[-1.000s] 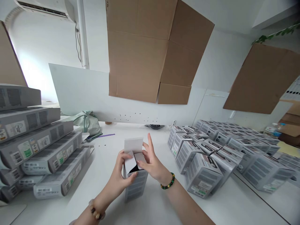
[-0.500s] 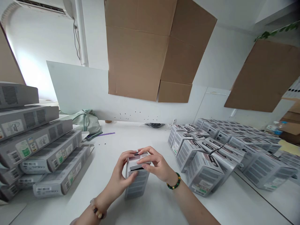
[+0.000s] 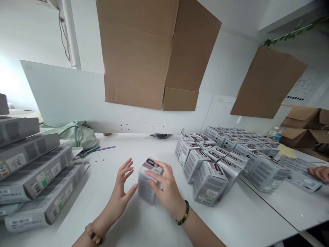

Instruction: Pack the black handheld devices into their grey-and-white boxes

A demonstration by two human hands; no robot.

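My right hand (image 3: pixel 166 189) grips a small grey product box (image 3: pixel 148 178), closed and tilted, just above the white table (image 3: pixel 144 223). The box is blurred by motion. My left hand (image 3: pixel 120 190) hovers a little to the left of the box with its fingers spread, not touching it. A beaded bracelet sits on each wrist.
Several closed grey boxes (image 3: pixel 226 161) stand packed together on the right. Flat folded cartons (image 3: pixel 31 178) are stacked on the left. A pale green bag (image 3: pixel 77 133) lies at the back left. Another person's hand (image 3: pixel 320 171) shows at the right edge. Cardboard sheets (image 3: pixel 151 51) hang on the wall.
The box's top flap was folded shut. My left hand let go and opened, and my right hand has tipped the closed box and carried it. The view has swung right.
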